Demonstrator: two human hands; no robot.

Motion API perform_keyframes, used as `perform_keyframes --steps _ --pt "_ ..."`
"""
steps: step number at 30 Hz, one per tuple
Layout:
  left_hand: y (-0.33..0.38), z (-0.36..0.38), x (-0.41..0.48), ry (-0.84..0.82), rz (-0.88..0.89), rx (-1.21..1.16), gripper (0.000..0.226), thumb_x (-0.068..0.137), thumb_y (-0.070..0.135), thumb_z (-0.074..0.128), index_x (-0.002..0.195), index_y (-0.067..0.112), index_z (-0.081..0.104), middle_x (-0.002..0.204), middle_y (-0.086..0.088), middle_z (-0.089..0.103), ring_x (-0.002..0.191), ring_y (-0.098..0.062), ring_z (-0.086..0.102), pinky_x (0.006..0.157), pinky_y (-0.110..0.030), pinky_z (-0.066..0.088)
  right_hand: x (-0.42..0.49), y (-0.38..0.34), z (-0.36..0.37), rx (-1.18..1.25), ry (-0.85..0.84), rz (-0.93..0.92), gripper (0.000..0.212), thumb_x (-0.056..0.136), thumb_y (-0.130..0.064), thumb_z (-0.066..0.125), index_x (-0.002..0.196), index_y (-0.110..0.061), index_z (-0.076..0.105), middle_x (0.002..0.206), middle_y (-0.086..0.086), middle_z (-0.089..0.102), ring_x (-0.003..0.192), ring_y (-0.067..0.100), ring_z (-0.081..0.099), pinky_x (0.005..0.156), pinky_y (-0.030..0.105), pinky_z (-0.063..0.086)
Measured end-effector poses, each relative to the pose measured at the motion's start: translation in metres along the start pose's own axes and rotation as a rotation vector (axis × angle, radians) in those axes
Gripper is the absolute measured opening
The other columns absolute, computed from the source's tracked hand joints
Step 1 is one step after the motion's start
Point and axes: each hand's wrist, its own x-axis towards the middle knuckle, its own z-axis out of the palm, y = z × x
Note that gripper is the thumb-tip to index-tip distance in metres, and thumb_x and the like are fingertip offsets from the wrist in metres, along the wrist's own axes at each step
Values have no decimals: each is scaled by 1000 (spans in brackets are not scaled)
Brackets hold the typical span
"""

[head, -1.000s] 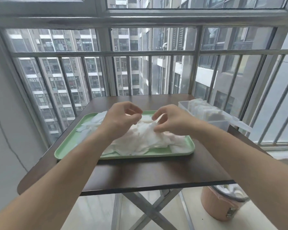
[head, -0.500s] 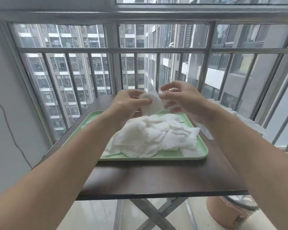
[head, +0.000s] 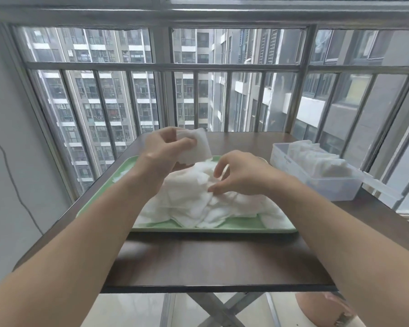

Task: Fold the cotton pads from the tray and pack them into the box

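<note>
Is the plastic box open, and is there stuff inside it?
Open and partly filled. The clear box has no lid on top, and white cotton pads poke above its rim.

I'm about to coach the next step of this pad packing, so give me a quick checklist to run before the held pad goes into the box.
1. Pad secured: ok. The left hand pinches one cotton pad above the tray.
2. Pad fully folded: cannot tell; part of it is hidden behind the fingers.
3. Right hand free: cannot tell. Its fingertips are at the pile of pads, and whether they pinch one is unclear.
4. Box open: ok. Its lid hangs off the right side.
5. Room in the box: cannot tell. Pads already fill much of it.
6. Path to the box: ok. Nothing stands on the table between tray and box.
</note>
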Motion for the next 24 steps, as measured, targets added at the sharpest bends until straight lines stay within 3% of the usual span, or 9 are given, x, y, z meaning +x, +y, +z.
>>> perform_keyframes --steps 2,4,8,11,13,16,19,24 --pt "1 -3 -1 34 -2 -3 8 91 9 69 96 15 69 91 -1 68 81 -14 67 65 -28 59 -1 4 2 195 14 -22 33 73 -27 88 99 -21 70 81 -7 71 62 0 62 57 18 46" --pt "1 -4 -2 53 2 -8 9 91 9 70 98 14 70 93 -2 68 84 -18 69 62 -27 59 -2 10 3 397 29 -34 32 75 -14 85 102 -19 69 76 -6 67 55 0 59 56 16 46" --pt "-1 1 -6 50 29 15 9 90 10 72 97 14 69 95 -4 71 84 -24 73 58 -24 56 -7 20 -3 722 73 -69 33 81 6 73 108 -12 66 87 6 63 74 12 61 65 23 50" --pt "-3 6 -7 42 58 31 10 89 12 74 97 15 69 90 -3 71 77 -16 71 58 -25 56 -8 24 -10 909 185 -84 31 83 8 69 106 -12 66 100 9 65 87 19 63 74 33 52" --pt "-4 9 -9 21 66 50 12 89 13 74 100 13 68 90 -4 72 74 -12 71 59 -25 57 -10 24 -18 1047 242 -106 32 84 9 68 109 -11 65 101 9 65 86 19 62 70 27 54" --pt "-4 11 -12 -38 67 66 10 90 11 74 97 14 68 86 -2 75 74 -11 73 59 -26 57 -14 24 -26 1344 173 -216 41 77 5 72 116 -5 63 93 9 66 82 19 65 68 25 56" --pt "-4 15 -15 -112 69 87 9 92 9 71 100 11 70 88 -5 77 78 -15 75 60 -27 59 -14 21 -21 1364 154 -276 49 70 0 75 117 -2 62 93 14 69 85 23 68 74 30 58" --pt "-4 21 -18 -239 77 40 12 99 11 59 101 13 71 91 -4 76 84 -17 75 66 -28 61 -13 17 -13 1235 234 -226 48 65 -9 80 110 -3 64 92 10 73 84 23 69 75 35 58"
